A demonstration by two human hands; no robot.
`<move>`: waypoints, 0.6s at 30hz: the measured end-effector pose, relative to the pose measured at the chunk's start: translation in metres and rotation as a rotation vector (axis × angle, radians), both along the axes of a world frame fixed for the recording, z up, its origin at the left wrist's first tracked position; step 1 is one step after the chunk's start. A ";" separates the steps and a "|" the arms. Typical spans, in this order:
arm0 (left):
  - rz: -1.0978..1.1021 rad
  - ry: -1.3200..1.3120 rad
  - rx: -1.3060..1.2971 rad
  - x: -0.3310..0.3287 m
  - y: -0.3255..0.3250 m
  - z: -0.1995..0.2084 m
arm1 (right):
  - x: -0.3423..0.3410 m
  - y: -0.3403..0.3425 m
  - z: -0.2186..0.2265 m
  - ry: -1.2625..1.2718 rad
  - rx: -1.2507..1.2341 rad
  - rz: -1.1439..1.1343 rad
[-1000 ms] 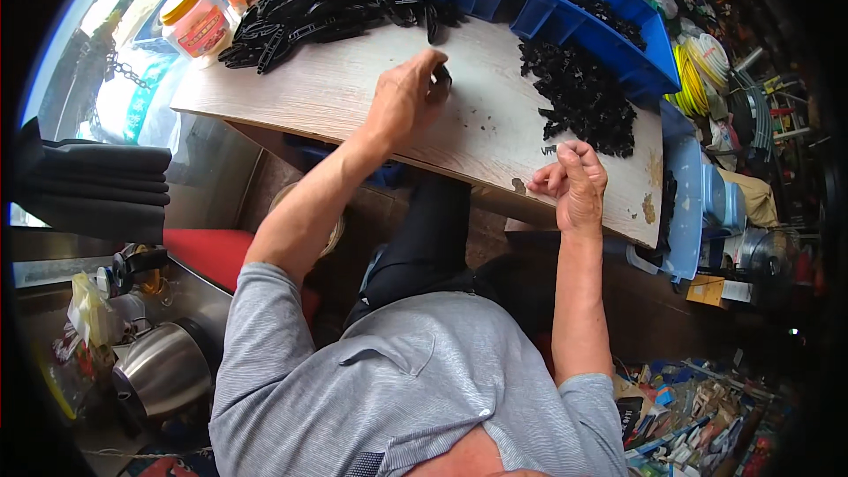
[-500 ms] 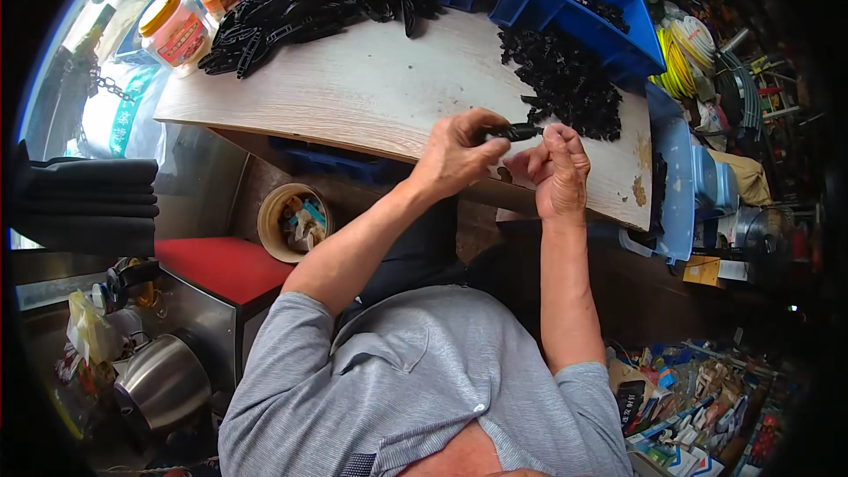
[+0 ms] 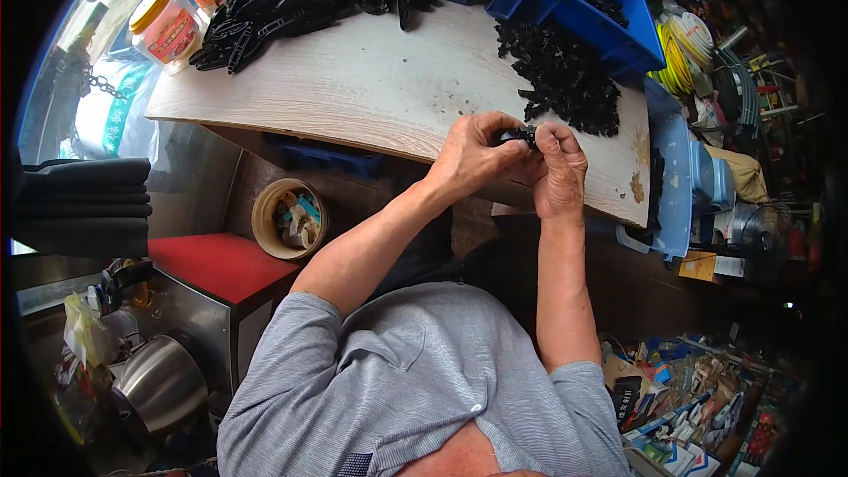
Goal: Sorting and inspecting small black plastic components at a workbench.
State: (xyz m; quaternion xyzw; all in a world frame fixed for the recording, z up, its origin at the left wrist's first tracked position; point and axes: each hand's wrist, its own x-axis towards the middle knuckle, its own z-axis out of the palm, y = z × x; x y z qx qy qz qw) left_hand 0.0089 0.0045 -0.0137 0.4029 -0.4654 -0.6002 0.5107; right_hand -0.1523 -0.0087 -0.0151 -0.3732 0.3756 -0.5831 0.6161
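Your left hand (image 3: pixel 473 155) and right hand (image 3: pixel 556 168) both pinch one small black part (image 3: pixel 517 134), held between them just short of the loose black pile (image 3: pixel 561 79); its long axis seems to run hand to hand.

The pale wooden tabletop (image 3: pixel 371 88) looks matt and grainy; beyond it sit glossy blue plastic bins (image 3: pixel 565 0), and on it lie matt black plastic parts (image 3: pixel 561 79).
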 end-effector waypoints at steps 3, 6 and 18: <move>0.003 0.061 0.058 0.001 -0.001 0.011 | -0.010 -0.003 -0.006 0.061 -0.036 0.066; 0.003 0.140 0.139 0.002 0.000 0.014 | 0.003 0.002 0.008 0.068 0.023 0.020; 0.073 0.236 0.190 0.004 0.003 0.014 | 0.005 0.005 0.023 0.398 0.083 0.152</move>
